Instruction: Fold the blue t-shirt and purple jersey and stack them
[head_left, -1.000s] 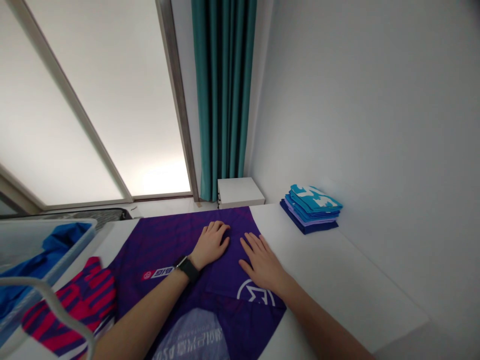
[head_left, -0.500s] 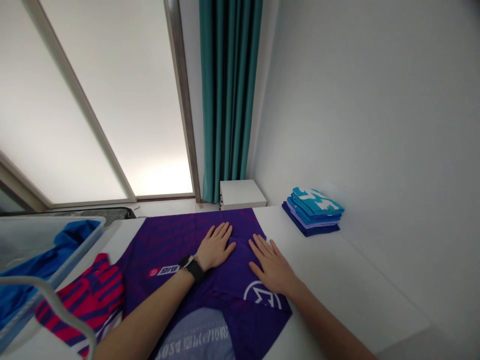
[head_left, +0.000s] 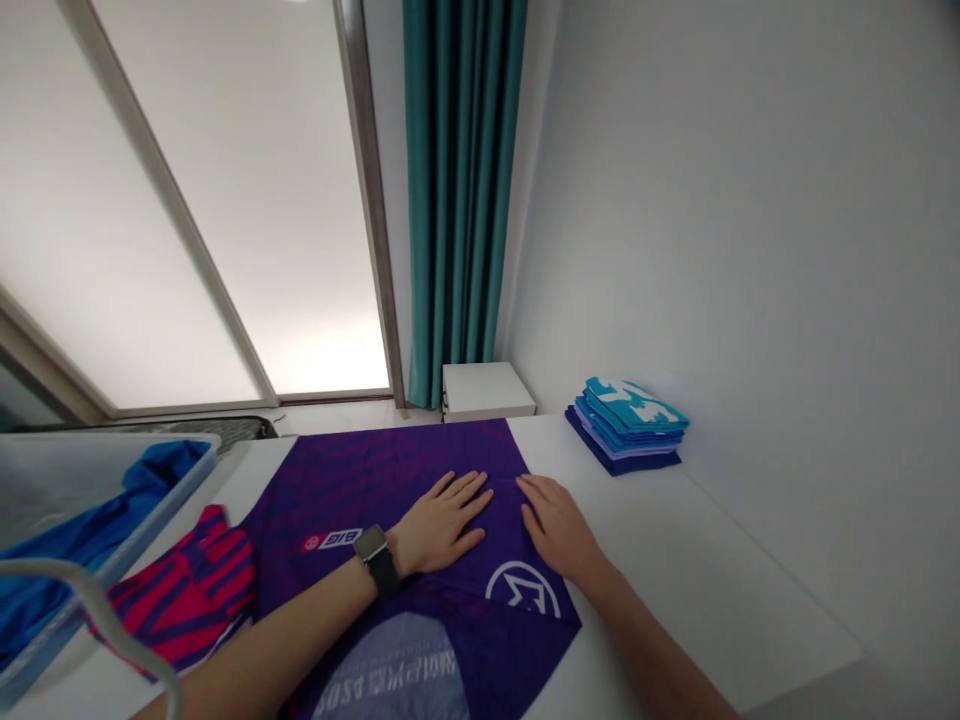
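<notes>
The left hand (head_left: 439, 525) and right hand (head_left: 559, 530) are pressing flat and open, well apart, on a purple sports jersey (head_left: 375, 470) lying on the white desk (head_left: 675, 570), its length running away from the person, with the right hand nearer its right edge.

Bare forearms (head_left: 262, 615), black smartwatch (head_left: 379, 560), left wrist (head_left: 399, 556)

On the purple jersey (head_left: 375, 480), the left hand (head_left: 442, 522) has rotated clockwise and slid toward the near fold, its fingers now directed at the right hand (head_left: 559, 528). The right hand has shifted slightly toward the jersey's right edge.
</notes>
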